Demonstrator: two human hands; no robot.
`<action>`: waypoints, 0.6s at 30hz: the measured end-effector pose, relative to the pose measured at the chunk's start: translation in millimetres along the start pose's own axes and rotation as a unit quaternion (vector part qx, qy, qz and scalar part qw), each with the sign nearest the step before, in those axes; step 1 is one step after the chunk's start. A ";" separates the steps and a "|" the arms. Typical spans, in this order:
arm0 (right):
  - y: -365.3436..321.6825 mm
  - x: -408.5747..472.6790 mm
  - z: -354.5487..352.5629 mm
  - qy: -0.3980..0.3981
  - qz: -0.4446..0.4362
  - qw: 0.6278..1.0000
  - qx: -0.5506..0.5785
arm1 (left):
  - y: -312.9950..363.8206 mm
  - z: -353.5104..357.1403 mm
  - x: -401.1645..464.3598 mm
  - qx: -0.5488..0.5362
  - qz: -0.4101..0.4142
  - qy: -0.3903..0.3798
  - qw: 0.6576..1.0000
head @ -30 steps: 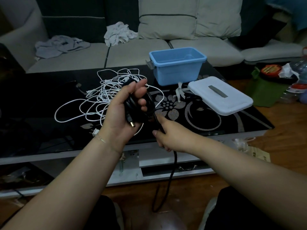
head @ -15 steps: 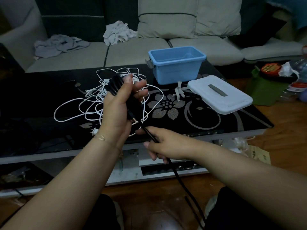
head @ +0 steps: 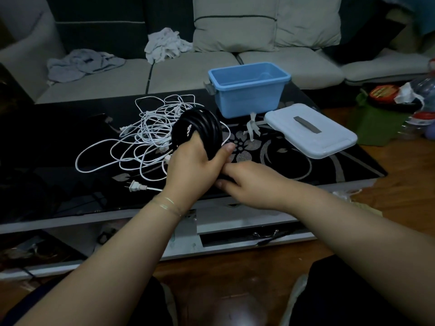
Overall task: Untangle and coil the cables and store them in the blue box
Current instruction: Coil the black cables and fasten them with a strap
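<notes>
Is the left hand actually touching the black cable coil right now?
Touching. The head view shows the left hand gripping the black cable coil, fingers through the loop and thumb curled round its right side.

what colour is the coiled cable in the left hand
Black: the coiled cable in the head view.

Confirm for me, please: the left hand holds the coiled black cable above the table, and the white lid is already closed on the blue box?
Not quite. The head view shows the white lid lying on the table beside the open blue box. The left hand does hold the coiled black cable.
</notes>
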State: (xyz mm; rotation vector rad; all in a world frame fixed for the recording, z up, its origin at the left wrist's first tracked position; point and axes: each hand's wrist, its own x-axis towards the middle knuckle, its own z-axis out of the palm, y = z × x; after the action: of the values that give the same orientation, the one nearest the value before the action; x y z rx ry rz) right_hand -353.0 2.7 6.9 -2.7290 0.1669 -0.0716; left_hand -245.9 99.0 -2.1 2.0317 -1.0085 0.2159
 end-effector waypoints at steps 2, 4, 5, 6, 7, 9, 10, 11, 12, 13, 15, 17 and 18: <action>4.2 -0.5 -2.4 0.005 0.005 1.000 -0.008 | -0.2 3.5 0.6 0.029 0.017 -0.016 0.999; 7.8 -0.7 -2.5 0.030 0.000 0.998 -0.049 | -0.5 5.0 1.3 0.054 0.022 -0.044 0.997; 10.0 -0.4 -1.2 0.046 -0.004 0.996 -0.079 | -2.1 5.5 2.0 0.062 0.015 -0.062 0.996; 12.4 -0.2 0.3 0.060 -0.008 0.992 -0.110 | -4.4 6.7 2.7 0.070 0.010 -0.079 0.994; 14.7 0.1 1.5 0.070 -0.007 0.988 -0.137 | -6.9 7.5 2.5 0.074 0.004 -0.097 0.993; 18.8 -0.7 1.3 0.085 0.007 0.981 -0.172 | -9.5 8.2 -0.7 0.048 0.001 -0.155 0.987; 20.4 -1.5 -0.1 0.100 0.011 0.977 -0.187 | -9.6 8.0 -3.4 0.014 -0.003 -0.196 0.980; 21.5 -2.5 -1.4 0.118 0.011 0.972 -0.202 | -7.6 6.9 -6.4 -0.031 -0.015 -0.241 0.970; 21.6 -3.6 -3.5 0.134 0.007 0.968 -0.212 | -4.8 5.2 -8.6 -0.078 -0.034 -0.281 0.956; 22.4 -4.0 -5.3 0.147 0.000 0.965 -0.215 | -3.3 4.4 -9.6 -0.122 -0.055 -0.312 0.941; 24.4 -3.2 -7.6 0.159 -0.030 0.966 -0.202 | -3.9 2.4 -9.6 -0.184 -0.081 -0.354 0.913; 28.7 -1.5 -7.0 0.172 -0.094 0.967 -0.165 | -6.5 0.2 -8.8 -0.208 -0.062 -0.392 0.894; 31.6 -1.0 -6.4 0.181 -0.122 0.965 -0.143 | -7.8 -0.5 -7.9 -0.205 -0.040 -0.407 0.889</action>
State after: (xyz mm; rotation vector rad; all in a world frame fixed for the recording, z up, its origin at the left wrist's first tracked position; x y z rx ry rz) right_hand -357.8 -28.5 0.2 -2.9856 -0.0638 -0.6676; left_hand -245.4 106.5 -10.3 1.7516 -1.3108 -0.9022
